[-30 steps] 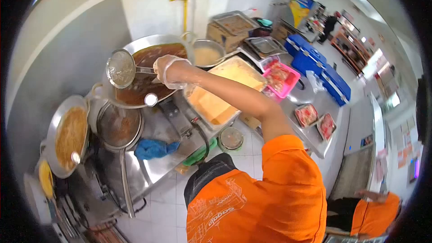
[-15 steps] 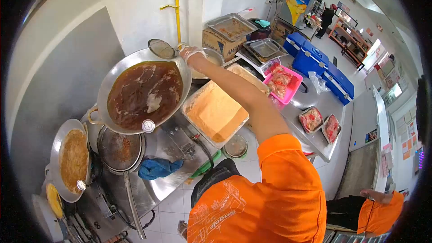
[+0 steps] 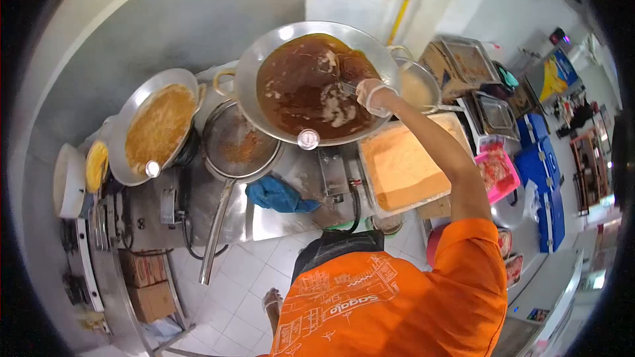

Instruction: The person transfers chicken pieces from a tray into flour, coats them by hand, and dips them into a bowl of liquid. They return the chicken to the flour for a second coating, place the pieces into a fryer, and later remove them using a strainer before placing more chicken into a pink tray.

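My right hand point(image 3: 375, 97), in a clear plastic glove, is closed around the handle of a skimmer point(image 3: 348, 88). The skimmer's head is largely hidden in the dark brown oil of a large metal wok point(image 3: 246, 92), where pale foam point(image 3: 337, 107) floats. A dial thermometer point(image 3: 308, 139) sits at the near rim. My left hand point(image 3: 272, 298), also gloved, hangs low beside my body above the tiled floor, its fingers loosely apart with nothing seen in them.
Left of the wok are a mesh strainer point(image 3: 228, 149) on a pot, a blue cloth point(image 3: 278, 196) and a second wok point(image 3: 122, 152) with lighter, foamy oil. On the right are a tray of orange-tan powder point(image 3: 410, 168), a pan point(image 3: 433, 86) and a pink basin of raw meat point(image 3: 506, 182).
My right hand has brought the skimmer from the wok's right rim down into the oil. The camera view has turned left, showing more of the left counter.
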The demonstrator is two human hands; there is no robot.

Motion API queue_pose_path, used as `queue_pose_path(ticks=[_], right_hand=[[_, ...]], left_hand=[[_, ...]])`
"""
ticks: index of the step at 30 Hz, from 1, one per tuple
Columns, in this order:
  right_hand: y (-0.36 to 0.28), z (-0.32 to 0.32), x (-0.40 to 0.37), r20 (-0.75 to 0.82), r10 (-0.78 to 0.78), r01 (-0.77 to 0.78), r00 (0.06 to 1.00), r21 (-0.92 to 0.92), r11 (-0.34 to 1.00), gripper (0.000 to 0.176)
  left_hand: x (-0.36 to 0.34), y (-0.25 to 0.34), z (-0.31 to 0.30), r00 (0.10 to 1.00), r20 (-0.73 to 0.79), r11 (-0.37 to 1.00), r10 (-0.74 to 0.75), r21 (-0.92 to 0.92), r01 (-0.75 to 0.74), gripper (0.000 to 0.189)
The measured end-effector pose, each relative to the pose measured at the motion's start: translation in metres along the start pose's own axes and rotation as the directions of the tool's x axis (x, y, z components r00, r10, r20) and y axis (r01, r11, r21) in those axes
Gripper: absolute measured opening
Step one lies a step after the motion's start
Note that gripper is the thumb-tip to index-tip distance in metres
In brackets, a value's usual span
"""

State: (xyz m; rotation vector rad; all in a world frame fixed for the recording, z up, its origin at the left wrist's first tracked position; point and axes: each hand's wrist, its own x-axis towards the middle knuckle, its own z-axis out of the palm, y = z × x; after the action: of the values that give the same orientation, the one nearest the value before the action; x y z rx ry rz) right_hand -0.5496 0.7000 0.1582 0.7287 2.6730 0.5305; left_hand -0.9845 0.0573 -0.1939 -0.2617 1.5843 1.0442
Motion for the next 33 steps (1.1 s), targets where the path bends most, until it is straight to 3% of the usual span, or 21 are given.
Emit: queue_pose_path(ticks=[1, 2, 5, 6, 7, 10, 12, 13, 15, 16, 17, 19, 21, 22, 25, 26, 27, 28, 29, 31, 33], right_hand=[[-0.016, -0.023, -0.001, 0.024, 0.258, -0.232, 0.966, 0.523, 0.82, 0.011], [-0.027, -0.039, 0.0, 0.184, 0.441, -0.356, 0.878, 0.868, 0.346, 0.017], [-0.039, -0.02, 0.023, 0.018, 0.443, -0.253, 0.896, 0.842, 0.477, 0.018], [-0.047, -0.056, 0.018, 0.243, 0.414, -0.381, 0.877, 0.877, 0.294, 0.02], [-0.056, -0.059, 0.02, 0.231, 0.403, -0.367, 0.886, 0.88, 0.303, 0.02], [-0.07, -0.063, 0.023, 0.04, 0.404, -0.185, 0.914, 0.926, 0.328, 0.018], [-0.076, -0.062, 0.025, 0.219, 0.32, -0.114, 0.922, 0.942, -0.315, 0.016], [-0.081, -0.069, 0.026, 0.283, 0.236, -0.088, 0.93, 0.791, -0.605, 0.016], [-0.089, -0.083, 0.027, 0.033, 0.331, -0.047, 0.943, 0.998, 0.035, 0.017], [-0.093, -0.105, 0.023, 0.162, 0.381, -0.159, 0.91, 0.986, -0.04, 0.017], [-0.096, -0.12, 0.02, 0.292, 0.42, -0.266, 0.859, 0.957, -0.12, 0.018], [-0.1, -0.129, 0.016, 0.269, 0.425, -0.216, 0.864, 0.962, -0.169, 0.021], [-0.102, -0.141, 0.014, 0.231, 0.464, -0.253, 0.855, 0.967, -0.015, 0.022], [-0.105, -0.159, 0.01, 0.022, 0.489, -0.222, 0.872, 0.908, 0.355, 0.022], [-0.119, -0.202, 0.004, -0.011, 0.509, -0.315, 0.861, 0.773, 0.55, 0.022], [-0.123, -0.22, -0.002, -0.158, 0.33, -0.216, 0.931, 0.491, 0.844, 0.023], [-0.131, -0.233, -0.004, -0.156, 0.315, -0.205, 0.936, 0.486, 0.849, 0.023], [-0.143, -0.245, -0.003, -0.103, 0.427, -0.308, 0.898, 0.544, 0.78, 0.022], [-0.157, -0.259, -0.004, -0.041, 0.529, -0.405, 0.848, 0.593, 0.696, 0.022], [-0.188, -0.276, 0.001, -0.046, 0.456, -0.39, 0.889, 0.448, 0.804, 0.021], [-0.214, -0.26, 0.018, -0.027, 0.487, -0.457, 0.873, 0.306, 0.835, 0.022]], left_hand=[[0.015, -0.008, -0.006, 1.0, -0.009, 1.0, 0.006, -0.018, -0.006, 0.024], [0.031, -0.02, -0.015, 0.997, 0.017, 0.995, 0.076, 0.071, -0.077, 0.024], [0.005, 0.004, -0.003, 0.983, 0.015, 0.938, 0.182, 0.296, -0.178, 0.023], [-0.021, 0.025, 0.012, 0.977, -0.006, 0.877, 0.215, 0.442, -0.19, 0.023], [-0.017, 0.02, 0.005, 0.975, -0.017, 0.882, 0.22, 0.43, -0.192, 0.023], [-0.008, 0.02, -0.008, 0.834, 0.181, 0.626, 0.521, 0.584, -0.517, 0.022], [-0.003, 0.019, -0.013, 0.982, 0.02, 0.933, 0.185, 0.31, -0.182, 0.021], [-0.003, 0.016, -0.017, 0.982, 0.014, 0.937, 0.188, 0.298, -0.184, 0.021], [-0.004, 0.009, -0.026, 0.99, 0.011, 0.973, 0.14, 0.184, -0.139, 0.022], [-0.007, 0.006, -0.03, 0.99, 0.008, 0.974, 0.142, 0.176, -0.141, 0.022], [-0.01, 0.001, -0.035, 0.97, 0.028, 0.859, 0.241, 0.459, -0.226, 0.022], [-0.012, -0.01, -0.047, 0.943, 0.073, 0.662, 0.326, 0.695, -0.282, 0.022], [-0.012, -0.025, -0.058, 0.973, -0.016, 0.912, 0.232, 0.35, -0.212, 0.024], [0.0, -0.039, -0.069, 0.973, -0.017, 0.916, 0.23, 0.342, -0.211, 0.024], [0.022, -0.073, -0.096, 0.948, 0.051, 0.724, 0.315, 0.633, -0.275, 0.023], [0.007, -0.07, -0.099, 0.913, 0.1, 0.644, 0.395, 0.679, -0.352, 0.023], [0.001, -0.068, -0.098, 0.872, 0.152, 0.554, 0.466, 0.718, -0.421, 0.023], [-0.002, -0.067, -0.095, 0.989, -0.048, 0.95, 0.142, 0.286, -0.123, 0.018], [0.011, -0.08, -0.104, 0.99, -0.055, 0.956, 0.127, 0.274, -0.108, 0.018], [0.043, -0.103, -0.121, 0.911, 0.073, 0.585, 0.405, 0.746, -0.319, 0.018], [0.048, -0.107, -0.125, 0.941, 0.06, 0.613, 0.334, 0.745, -0.265, 0.019]])
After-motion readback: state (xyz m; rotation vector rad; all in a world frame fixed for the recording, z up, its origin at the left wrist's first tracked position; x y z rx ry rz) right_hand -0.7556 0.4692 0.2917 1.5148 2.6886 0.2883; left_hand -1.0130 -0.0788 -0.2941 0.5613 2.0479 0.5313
